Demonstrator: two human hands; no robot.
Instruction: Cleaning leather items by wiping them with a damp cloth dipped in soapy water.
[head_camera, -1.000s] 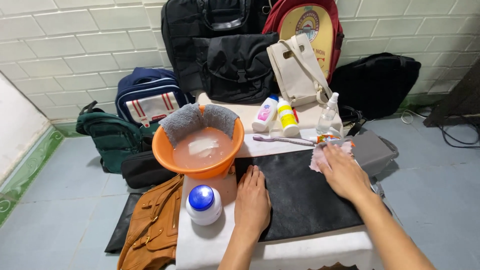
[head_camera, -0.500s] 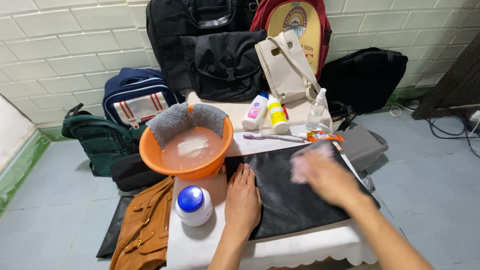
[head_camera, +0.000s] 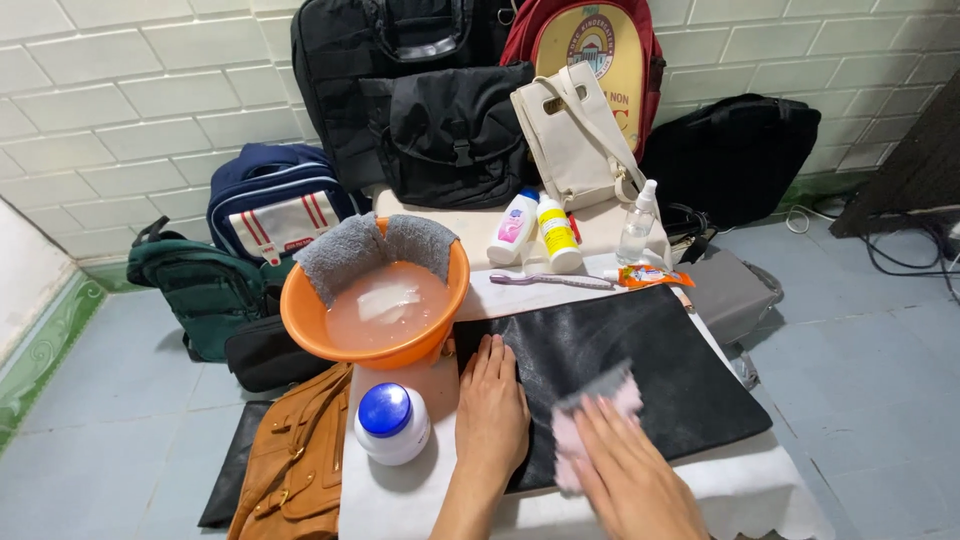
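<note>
Your left hand (head_camera: 491, 412): flat, fingers together, pinning the black leather piece (head_camera: 620, 365).
Your right hand (head_camera: 630, 475): flat, pressing pink cloth (head_camera: 590, 415) onto it.

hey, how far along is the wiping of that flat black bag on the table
Done, as far as it shows: the black bag lies flat on the table, and the orange basin holds cloudy water. In hand: the left hand presses the bag's left edge while the right hand pushes a pink cloth over its near edge. Left: I cannot tell how much is clean; the toothbrush and bottles lie untouched.
</note>
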